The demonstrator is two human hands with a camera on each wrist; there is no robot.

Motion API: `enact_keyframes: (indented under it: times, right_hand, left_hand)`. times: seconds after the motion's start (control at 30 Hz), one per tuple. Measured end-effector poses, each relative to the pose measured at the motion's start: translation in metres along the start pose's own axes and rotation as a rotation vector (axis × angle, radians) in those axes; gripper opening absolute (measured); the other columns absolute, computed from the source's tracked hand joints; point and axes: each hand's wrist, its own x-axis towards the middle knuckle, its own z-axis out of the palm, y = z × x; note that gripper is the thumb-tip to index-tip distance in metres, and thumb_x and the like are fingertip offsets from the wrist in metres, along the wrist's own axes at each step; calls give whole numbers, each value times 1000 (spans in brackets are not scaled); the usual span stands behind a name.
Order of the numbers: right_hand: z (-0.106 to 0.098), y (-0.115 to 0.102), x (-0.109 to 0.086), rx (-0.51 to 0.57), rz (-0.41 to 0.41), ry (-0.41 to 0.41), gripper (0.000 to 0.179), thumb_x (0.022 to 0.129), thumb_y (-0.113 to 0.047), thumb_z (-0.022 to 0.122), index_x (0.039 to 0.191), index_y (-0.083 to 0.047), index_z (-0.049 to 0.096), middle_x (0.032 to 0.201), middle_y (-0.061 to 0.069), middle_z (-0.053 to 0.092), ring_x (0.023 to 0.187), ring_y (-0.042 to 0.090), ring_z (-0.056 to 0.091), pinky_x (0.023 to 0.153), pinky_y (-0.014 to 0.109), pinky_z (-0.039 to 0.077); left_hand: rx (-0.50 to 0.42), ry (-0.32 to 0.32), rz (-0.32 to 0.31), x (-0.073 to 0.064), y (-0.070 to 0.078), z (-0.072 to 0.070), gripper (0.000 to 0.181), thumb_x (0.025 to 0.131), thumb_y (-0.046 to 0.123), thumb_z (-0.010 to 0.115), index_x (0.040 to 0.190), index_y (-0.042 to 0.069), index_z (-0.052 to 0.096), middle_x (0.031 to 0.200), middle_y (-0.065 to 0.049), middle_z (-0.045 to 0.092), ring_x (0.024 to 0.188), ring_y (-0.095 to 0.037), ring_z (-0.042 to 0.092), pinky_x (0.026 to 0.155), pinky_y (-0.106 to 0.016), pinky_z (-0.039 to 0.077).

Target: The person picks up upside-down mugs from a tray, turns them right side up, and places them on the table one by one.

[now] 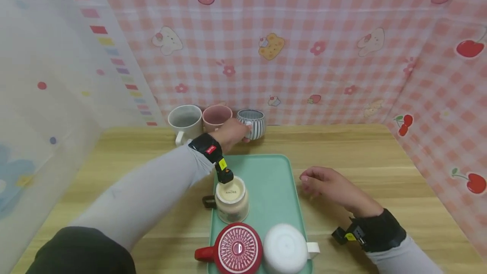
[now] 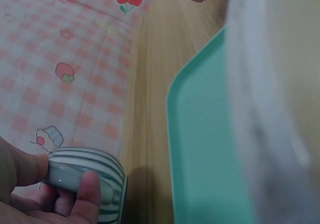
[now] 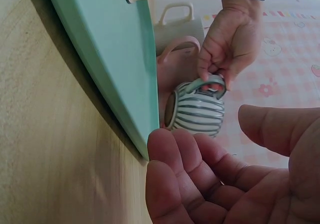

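At the back of the table my left hand grips the handle of a grey-and-white striped mug. Thumb and fingers pinch that handle in the left wrist view, and the mug's brown base shows in the right wrist view. Just left of it stand a pink mug and a white mug, both upright. My right hand hovers by the tray's right side, fingers loosely curled around nothing. Whether the striped mug touches the table is hard to tell.
A green tray lies in the middle of the wooden table. Upside down on it are a cream mug, a red mug and a white mug. A checked cloth wall closes off the back.
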Motion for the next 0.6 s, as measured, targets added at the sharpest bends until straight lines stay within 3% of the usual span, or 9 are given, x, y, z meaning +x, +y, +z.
enact_keyframes:
  times: [0.23,0.37,0.53,0.6]
  right_hand:
    - [1,2,2,0,9,-2,38,108,-33,57,121,2,64,105,14,70,93,27,66,82,37,59]
    - [2,3,2,9,-2,-10,38,108,-31,56,121,3,64,104,15,70,93,28,66,81,37,60]
    - [2,0,1,7,-1,-16,38,109,-31,55,121,4,63,104,15,69,93,28,66,82,39,60]
    - [3,-1,0,7,3,-19,39,108,-32,55,122,3,63,105,15,70,93,28,66,82,39,60]
  left_hand:
    - [-83,21,-94,2,-5,-1,43,106,20,61,142,-2,51,133,-13,59,88,-17,60,98,-33,53]
    - [-61,28,-141,1,-5,0,41,104,18,63,139,-2,54,130,-13,61,87,-17,62,95,-31,54]
    - [-20,-42,-140,-3,2,-4,42,101,4,63,140,-8,52,141,-19,57,105,-24,59,111,-40,51]
    - [-2,-73,-142,-3,3,-7,44,99,-1,63,141,-9,51,140,-19,57,105,-25,58,110,-41,52]
